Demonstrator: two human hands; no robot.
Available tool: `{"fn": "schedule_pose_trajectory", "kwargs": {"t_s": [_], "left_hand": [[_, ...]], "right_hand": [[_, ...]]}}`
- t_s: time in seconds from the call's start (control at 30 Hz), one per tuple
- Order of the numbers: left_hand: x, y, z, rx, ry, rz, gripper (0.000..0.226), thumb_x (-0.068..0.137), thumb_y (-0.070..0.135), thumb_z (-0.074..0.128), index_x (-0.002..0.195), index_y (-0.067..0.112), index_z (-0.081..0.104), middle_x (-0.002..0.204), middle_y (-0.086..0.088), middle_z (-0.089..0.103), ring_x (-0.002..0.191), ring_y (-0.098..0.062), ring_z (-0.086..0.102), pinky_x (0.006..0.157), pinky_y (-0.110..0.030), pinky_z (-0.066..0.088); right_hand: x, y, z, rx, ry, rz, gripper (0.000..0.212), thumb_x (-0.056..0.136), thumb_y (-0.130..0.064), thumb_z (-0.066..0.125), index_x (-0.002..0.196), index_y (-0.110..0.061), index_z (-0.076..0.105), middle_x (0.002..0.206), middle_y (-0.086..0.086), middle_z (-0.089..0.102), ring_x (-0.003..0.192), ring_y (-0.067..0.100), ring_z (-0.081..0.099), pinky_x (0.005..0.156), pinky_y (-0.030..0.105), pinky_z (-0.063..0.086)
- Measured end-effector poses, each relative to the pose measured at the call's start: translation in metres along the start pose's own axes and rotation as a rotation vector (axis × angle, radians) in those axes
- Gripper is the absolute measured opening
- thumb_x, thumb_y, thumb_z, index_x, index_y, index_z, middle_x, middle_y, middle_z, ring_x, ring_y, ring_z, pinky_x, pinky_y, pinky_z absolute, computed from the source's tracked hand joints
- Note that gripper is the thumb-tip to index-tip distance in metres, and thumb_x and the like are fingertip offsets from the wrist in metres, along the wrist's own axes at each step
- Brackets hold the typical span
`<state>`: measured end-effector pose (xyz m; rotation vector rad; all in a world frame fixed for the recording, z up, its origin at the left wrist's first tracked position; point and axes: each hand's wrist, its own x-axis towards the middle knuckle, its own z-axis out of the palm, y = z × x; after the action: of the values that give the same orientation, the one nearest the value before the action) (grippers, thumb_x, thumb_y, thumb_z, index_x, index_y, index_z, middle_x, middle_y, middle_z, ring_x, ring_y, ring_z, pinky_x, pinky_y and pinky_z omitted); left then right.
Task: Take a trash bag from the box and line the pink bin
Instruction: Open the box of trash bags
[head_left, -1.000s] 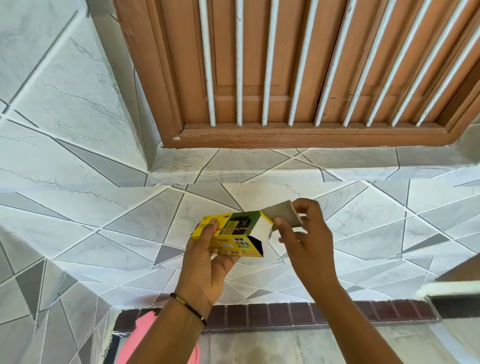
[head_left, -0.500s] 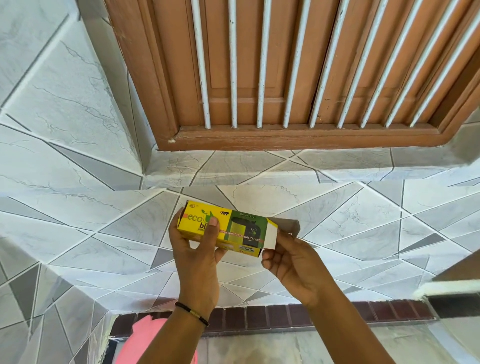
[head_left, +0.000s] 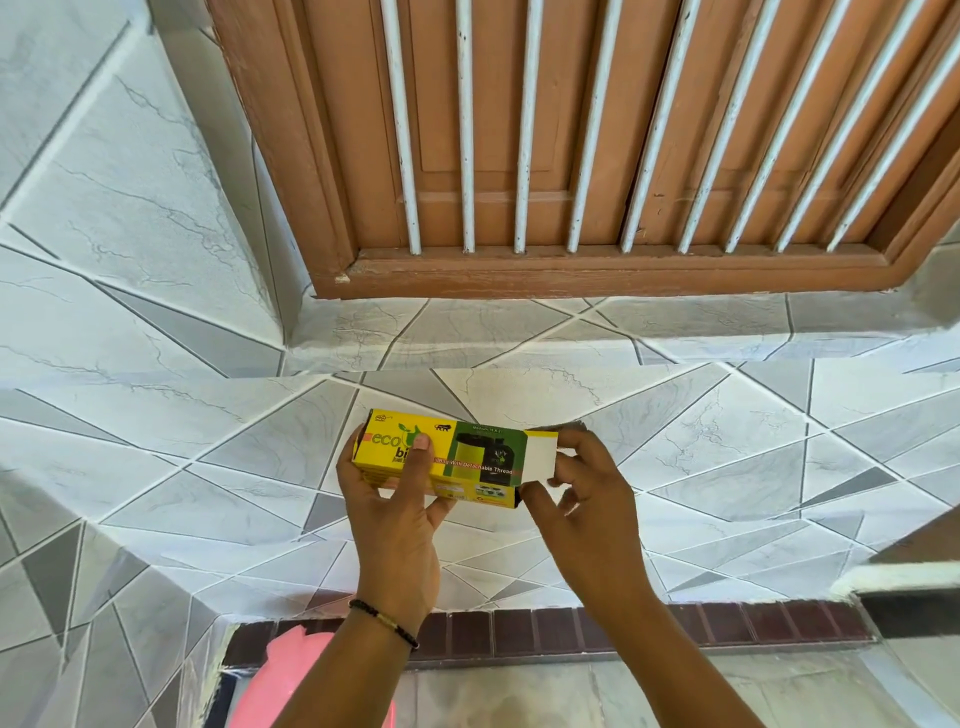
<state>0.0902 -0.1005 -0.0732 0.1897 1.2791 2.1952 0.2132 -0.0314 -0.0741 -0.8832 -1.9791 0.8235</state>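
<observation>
Bright, even daylight fills the head view, with no harsh glare on the pale tiled wall (head_left: 156, 260). Soft shadows fall just below the box (head_left: 447, 460) and under the window frame (head_left: 597, 273) at twelve o'clock. Wide-angle distortion bends the white bars (head_left: 524, 130) outward toward one and two o'clock. The print on the box is readable; the fingertips (head_left: 566, 441) at its end are slightly blurred.
</observation>
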Motion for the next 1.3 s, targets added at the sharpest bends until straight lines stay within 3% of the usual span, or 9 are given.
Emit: {"fn": "schedule_pose_trajectory", "kwargs": {"t_s": [0.07, 0.2, 0.37, 0.53, 0.63, 0.73, 0.87, 1.0, 1.3], "left_hand": [[0.0, 0.0, 0.0, -0.001, 0.0, 0.003, 0.038, 0.083, 0.013, 0.06, 0.115, 0.028, 0.047, 0.123, -0.008, 0.057, 0.092, -0.027, 0.067, 0.06, -0.035, 0.06], [0.0, 0.001, 0.0, 0.014, 0.017, 0.044, 0.046, 0.081, 0.012, 0.061, 0.121, 0.025, 0.044, 0.112, 0.001, 0.059, 0.101, -0.033, 0.064, 0.066, -0.04, 0.06], [-0.005, 0.001, 0.003, 0.057, 0.016, 0.13, 0.054, 0.082, 0.003, 0.061, 0.129, 0.02, 0.041, 0.103, 0.008, 0.06, 0.099, -0.026, 0.063, 0.062, -0.035, 0.06], [-0.011, 0.001, 0.004, 0.093, -0.011, 0.191, 0.058, 0.081, 0.001, 0.062, 0.13, 0.02, 0.039, 0.105, 0.012, 0.06, 0.087, -0.007, 0.068, 0.067, -0.036, 0.06], [-0.015, 0.002, 0.004, 0.138, -0.006, 0.227, 0.063, 0.071, 0.013, 0.069, 0.127, 0.024, 0.042, 0.116, 0.002, 0.059, 0.102, -0.017, 0.064, 0.08, -0.049, 0.056], [-0.019, 0.002, 0.006, 0.172, -0.007, 0.252, 0.063, 0.066, 0.02, 0.071, 0.122, 0.032, 0.045, 0.126, -0.004, 0.056, 0.112, -0.03, 0.059, 0.089, -0.058, 0.05], [-0.022, 0.001, 0.008, 0.152, -0.017, 0.266, 0.057, 0.068, 0.019, 0.068, 0.118, 0.037, 0.046, 0.125, -0.001, 0.056, 0.11, -0.026, 0.061, 0.086, -0.059, 0.051], [-0.024, 0.0, 0.008, 0.147, -0.023, 0.271, 0.056, 0.069, 0.02, 0.068, 0.118, 0.037, 0.046, 0.122, 0.001, 0.057, 0.107, -0.024, 0.062, 0.085, -0.058, 0.052], [-0.02, 0.005, 0.017, 0.402, -0.149, 0.452, 0.059, 0.078, 0.006, 0.07, 0.123, 0.032, 0.043, 0.132, -0.007, 0.046, 0.108, -0.014, 0.059, 0.071, -0.015, 0.053]], "right_hand": [[0.001, 0.006, 0.002, -0.144, 0.044, -0.072, 0.024, 0.075, -0.022, 0.063, 0.098, -0.022, 0.071, 0.108, -0.02, 0.055, 0.089, 0.007, 0.054, 0.061, 0.015, 0.048], [0.005, 0.009, 0.003, -0.259, -0.006, -0.108, 0.029, 0.076, -0.021, 0.063, 0.105, -0.019, 0.069, 0.109, -0.006, 0.061, 0.097, 0.008, 0.049, 0.069, 0.01, 0.043], [0.008, 0.007, 0.002, 0.146, -0.135, 0.218, 0.029, 0.079, -0.006, 0.068, 0.092, -0.032, 0.067, 0.099, -0.018, 0.058, 0.089, 0.012, 0.057, 0.06, 0.007, 0.044], [0.005, 0.009, 0.004, 0.074, -0.178, 0.336, 0.029, 0.08, -0.016, 0.069, 0.108, -0.021, 0.064, 0.096, -0.014, 0.057, 0.076, 0.004, 0.053, 0.058, 0.006, 0.04], [0.005, 0.007, 0.005, 0.157, -0.213, 0.428, 0.027, 0.081, -0.019, 0.069, 0.106, -0.025, 0.061, 0.101, -0.006, 0.062, 0.078, 0.007, 0.058, 0.068, 0.016, 0.046], [0.004, 0.008, 0.006, 0.307, -0.255, 0.582, 0.025, 0.084, -0.019, 0.066, 0.105, -0.027, 0.056, 0.088, -0.005, 0.061, 0.07, 0.01, 0.056, 0.062, 0.019, 0.046], [0.002, 0.011, 0.003, 0.527, -0.263, 0.738, 0.028, 0.088, -0.014, 0.059, 0.116, -0.014, 0.057, 0.079, 0.001, 0.061, 0.063, 0.013, 0.053, 0.052, 0.023, 0.044], [0.0, 0.013, 0.001, 0.631, -0.297, 0.732, 0.023, 0.09, -0.01, 0.056, 0.111, -0.016, 0.059, 0.086, 0.004, 0.062, 0.063, 0.015, 0.049, 0.051, 0.025, 0.043], [-0.003, 0.028, 0.007, 0.909, -0.403, 0.744, 0.025, 0.088, -0.001, 0.054, 0.104, -0.02, 0.058, 0.077, 0.003, 0.06, 0.059, 0.014, 0.048, 0.047, 0.026, 0.042]]}}
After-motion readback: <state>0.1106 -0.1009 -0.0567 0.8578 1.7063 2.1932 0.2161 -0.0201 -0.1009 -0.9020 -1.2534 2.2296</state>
